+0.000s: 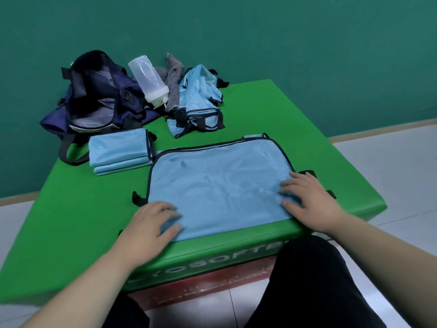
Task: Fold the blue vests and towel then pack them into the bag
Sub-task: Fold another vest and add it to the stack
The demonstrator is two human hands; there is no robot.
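Slippage risk: vest lies spread at near edge of mat, my left hand and right hand pressing it with flat fingers, gripping nothing, so thin fabric may slide off or crease if I fold unevenly.

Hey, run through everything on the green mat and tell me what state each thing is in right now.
Bag: open.
Spread vest: laid flat.
Folded vests: stacked beside the bag.
Vest pile: crumpled, unfolded.
Towel: bunched, unfolded.
Bottle: lying tilted, cap down.
Left hand: pressing the spread vest.
Right hand: pressing the spread vest.
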